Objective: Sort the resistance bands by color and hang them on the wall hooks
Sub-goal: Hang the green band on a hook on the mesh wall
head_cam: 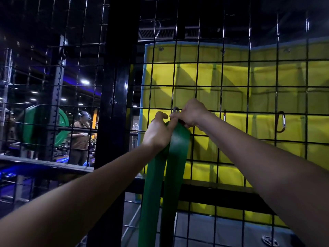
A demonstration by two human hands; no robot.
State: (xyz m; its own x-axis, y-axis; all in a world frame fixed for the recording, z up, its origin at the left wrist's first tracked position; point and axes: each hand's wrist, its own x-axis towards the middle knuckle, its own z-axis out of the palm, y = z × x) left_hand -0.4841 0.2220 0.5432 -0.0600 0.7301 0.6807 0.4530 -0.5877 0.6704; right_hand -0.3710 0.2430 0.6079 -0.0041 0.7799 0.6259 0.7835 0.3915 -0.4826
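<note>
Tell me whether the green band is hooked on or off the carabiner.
Cannot tell: both hands, left hand and right hand, cover the green band's top at the carabiner.

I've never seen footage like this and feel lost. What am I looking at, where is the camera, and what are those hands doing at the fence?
There is no machine here: the one picture comes from a camera on a person's head, looking out along both bare arms. The left hand and the right hand hold the top of a green resistance band at a clip on a black wire grid. The band's two strands hang down. A spare carabiner hangs further right, with yellow padding behind the grid.
</note>
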